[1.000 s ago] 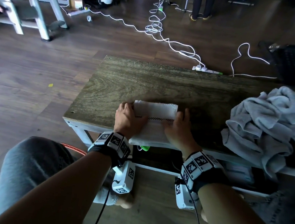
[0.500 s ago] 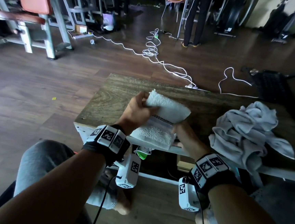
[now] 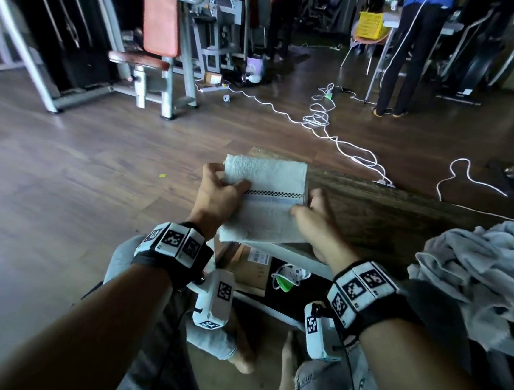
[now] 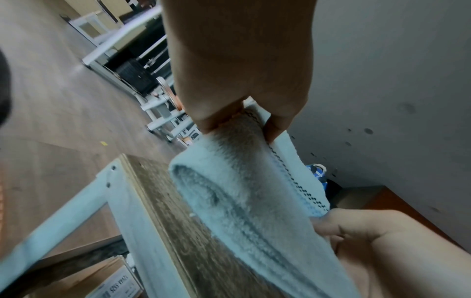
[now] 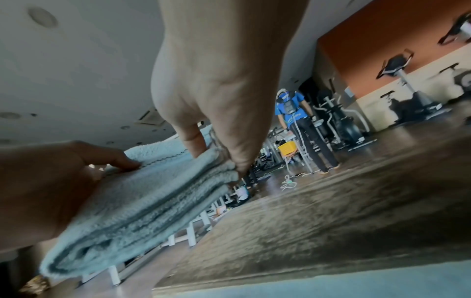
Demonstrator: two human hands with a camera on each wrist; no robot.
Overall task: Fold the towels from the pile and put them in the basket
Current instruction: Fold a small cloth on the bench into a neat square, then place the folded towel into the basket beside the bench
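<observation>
A folded white towel [image 3: 264,201] with a dark checked band is held in the air above the wooden table's [image 3: 387,218] left end. My left hand [image 3: 218,194] grips its left edge, thumb on top. My right hand [image 3: 310,213] pinches its right edge. The left wrist view shows the towel [image 4: 242,191] pinched between thumb and fingers [image 4: 214,119]. In the right wrist view, the towel's [image 5: 142,193] stacked layers are squeezed by my right fingers [image 5: 193,145]. A heap of crumpled grey towels [image 3: 472,276] lies on the table at the right. No basket shows near the table.
A cardboard box [image 3: 249,265] and a white and green item [image 3: 287,278] sit under the table. White cables [image 3: 333,130] trail over the wooden floor beyond. Gym machines [image 3: 169,47] stand at the back left, a person [image 3: 408,52] beside a yellow crate [image 3: 370,24] at the back.
The towel lay flat on the table under both hands a second ago. Both hands have since lifted it off the table, and the head view has tilted up.
</observation>
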